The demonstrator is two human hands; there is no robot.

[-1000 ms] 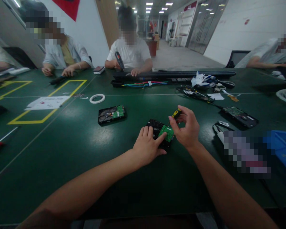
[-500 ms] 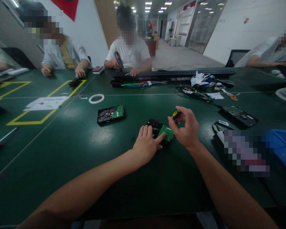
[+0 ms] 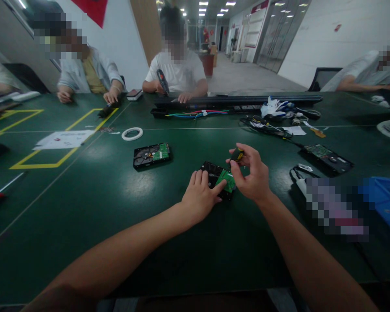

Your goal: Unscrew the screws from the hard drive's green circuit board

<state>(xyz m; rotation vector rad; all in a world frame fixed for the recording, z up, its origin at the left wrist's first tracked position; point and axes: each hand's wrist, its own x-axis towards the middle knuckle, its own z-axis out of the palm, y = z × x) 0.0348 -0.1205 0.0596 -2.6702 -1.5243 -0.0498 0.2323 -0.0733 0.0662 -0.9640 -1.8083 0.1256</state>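
Note:
A black hard drive with a green circuit board (image 3: 226, 176) lies board side up on the table in front of me. My left hand (image 3: 197, 196) holds it down, fingers over its left part, index finger on the board and thumb by the near edge. In my right hand (image 3: 254, 174), a short yellow-and-black screwdriver (image 3: 237, 154) is pinched between thumb and fingers above the drive's right end. The screwdriver's tip is hard to make out behind the fingers. A second hard drive (image 3: 151, 156) rests to the left, apart from both hands.
Another hard drive (image 3: 326, 157) lies at right, near a cable bundle (image 3: 266, 126) and a blue bin (image 3: 385, 203). A white tape roll (image 3: 132, 134) and paper (image 3: 63, 139) sit at left. A long black bar (image 3: 237, 101) lies at the far side, where co-workers sit.
My right hand has turned the screwdriver slightly, and its fingers have shifted around the handle. The left hand and the drive stay in place.

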